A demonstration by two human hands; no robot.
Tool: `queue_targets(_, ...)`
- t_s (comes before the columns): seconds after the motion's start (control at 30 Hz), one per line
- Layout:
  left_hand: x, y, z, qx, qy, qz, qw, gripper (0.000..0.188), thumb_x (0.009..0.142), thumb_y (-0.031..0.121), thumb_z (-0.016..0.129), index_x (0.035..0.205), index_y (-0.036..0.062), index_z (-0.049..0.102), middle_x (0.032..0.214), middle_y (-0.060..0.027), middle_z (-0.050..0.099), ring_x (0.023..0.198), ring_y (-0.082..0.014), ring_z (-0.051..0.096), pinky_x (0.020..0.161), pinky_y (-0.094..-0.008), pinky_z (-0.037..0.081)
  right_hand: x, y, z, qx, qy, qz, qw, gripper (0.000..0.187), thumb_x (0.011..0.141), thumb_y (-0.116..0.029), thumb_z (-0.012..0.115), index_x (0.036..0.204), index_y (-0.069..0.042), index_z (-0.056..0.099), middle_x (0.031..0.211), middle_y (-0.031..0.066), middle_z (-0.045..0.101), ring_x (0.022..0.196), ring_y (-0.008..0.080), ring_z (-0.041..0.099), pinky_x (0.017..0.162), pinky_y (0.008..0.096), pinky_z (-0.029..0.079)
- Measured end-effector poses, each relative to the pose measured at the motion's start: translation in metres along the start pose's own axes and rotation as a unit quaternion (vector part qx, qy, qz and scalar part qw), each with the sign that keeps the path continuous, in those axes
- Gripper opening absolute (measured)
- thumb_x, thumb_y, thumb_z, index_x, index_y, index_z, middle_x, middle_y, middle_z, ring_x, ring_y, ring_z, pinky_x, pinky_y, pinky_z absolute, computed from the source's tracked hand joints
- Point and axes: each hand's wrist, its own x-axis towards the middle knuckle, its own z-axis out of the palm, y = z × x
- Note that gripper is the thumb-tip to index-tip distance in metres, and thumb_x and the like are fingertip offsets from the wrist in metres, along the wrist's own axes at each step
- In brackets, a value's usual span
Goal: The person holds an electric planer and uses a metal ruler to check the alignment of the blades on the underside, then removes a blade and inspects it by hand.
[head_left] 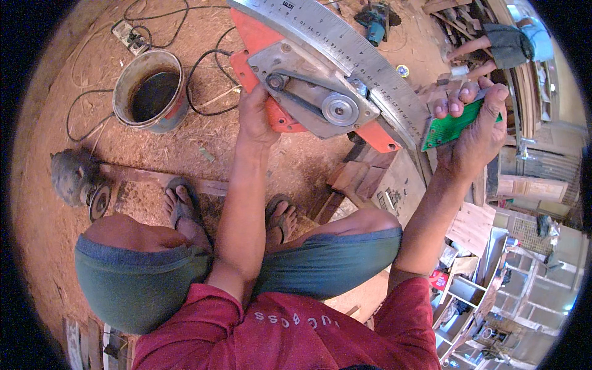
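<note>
My left hand [256,117] is closed on the edge of an orange electric planer [302,102], with the thumb against its side. The planer's cover is off, so the black belt [302,95] and two pulleys show. In my right hand [478,132] is the green handle [453,126] of a try square. The square's long steel blade [345,52], marked with a scale, lies along the planer's long far edge. Fingers and thumb wrap round the green handle. The planer's underside is mostly hidden behind the blade.
A bucket [176,114] of dark liquid and a power strip [129,37] with cables lie left. Near my feet are an angle grinder [77,179] and wood blocks [364,176]. Another power tool [373,24] lies beyond. Another person [509,46] bends over timber at far right, above cluttered shelves [465,290].
</note>
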Motion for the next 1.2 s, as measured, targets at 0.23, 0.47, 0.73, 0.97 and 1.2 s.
queue_targets(0.23,-0.001,0.002,0.008,0.009,0.0,0.001,1.0,0.041,0.093,0.012,0.059,0.133,0.0036,0.055,0.123,-0.0072,0.066,0.108,-0.0207,0.067,0.09,-0.0371,0.057,0.001,-0.001,0.0,-0.018,0.009,0.007,1.0,0.044,0.103,-0.039,0.056,0.11,0.004,0.052,0.074,0.0095,0.059,0.058,0.0183,0.056,0.049,0.0359,0.051)
queue_targets(0.47,-0.004,0.005,0.01,0.046,0.036,0.002,0.998,0.042,0.097,0.021,0.053,0.134,0.0027,0.054,0.127,-0.0097,0.065,0.112,-0.0236,0.066,0.096,-0.0405,0.055,0.002,0.002,0.003,-0.017,0.008,0.032,0.999,0.045,0.103,-0.039,0.056,0.11,0.005,0.051,0.074,0.0083,0.056,0.06,0.0178,0.055,0.052,0.0352,0.049)
queue_targets(0.73,-0.003,0.003,0.012,0.061,-0.001,0.055,0.997,0.043,0.098,0.022,0.056,0.136,0.0032,0.053,0.126,-0.0101,0.066,0.112,-0.0249,0.067,0.094,-0.0418,0.057,0.007,0.006,-0.01,-0.031,-0.03,0.064,0.997,0.047,0.104,-0.041,0.052,0.119,0.003,0.049,0.079,0.0017,0.048,0.066,0.0094,0.045,0.059,0.0267,0.044)
queue_targets(0.97,-0.001,0.005,0.006,0.092,-0.011,0.056,0.994,0.044,0.098,0.022,0.057,0.138,0.0047,0.051,0.127,-0.0107,0.065,0.112,-0.0255,0.067,0.095,-0.0421,0.057,0.005,0.007,-0.006,-0.028,-0.031,0.073,0.996,0.043,0.105,-0.04,0.051,0.115,0.001,0.05,0.078,0.0018,0.049,0.065,0.0095,0.046,0.059,0.0266,0.044)
queue_targets(1.2,0.002,0.003,0.007,0.073,0.011,0.044,0.996,0.034,0.093,0.015,0.059,0.126,0.0046,0.058,0.112,-0.0061,0.068,0.095,-0.0186,0.068,0.082,-0.035,0.057,0.005,0.006,-0.007,-0.022,-0.032,0.066,0.997,0.042,0.104,-0.04,0.051,0.115,0.001,0.051,0.078,0.0022,0.05,0.066,0.0107,0.047,0.06,0.0278,0.045)
